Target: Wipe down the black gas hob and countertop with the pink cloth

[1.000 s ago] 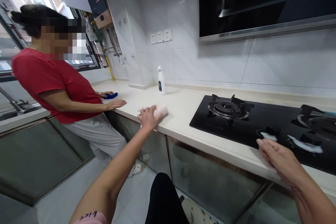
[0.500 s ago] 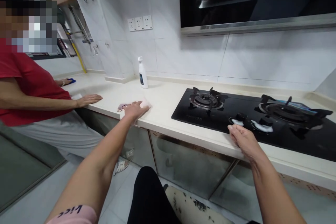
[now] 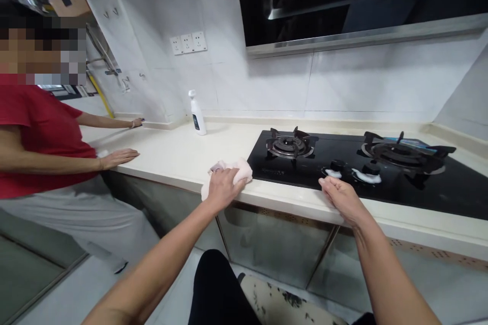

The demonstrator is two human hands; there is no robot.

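My left hand presses a crumpled pale pink cloth onto the white countertop, close to the front edge and just left of the black glass gas hob. My right hand rests open and empty at the counter's front edge, its fingers just short of the hob. White foam covers the base of the hob's control knobs, a short way beyond those fingertips. A white spray bottle stands upright near the back wall.
A co-worker in a red shirt stands at the left, one hand flat on the counter and the other farther back. A black range hood hangs above the hob. Wall sockets sit on the tiled wall.
My view has turned right. My left hand has slid right toward the hob with the cloth. The co-worker's blue cloth no longer shows.
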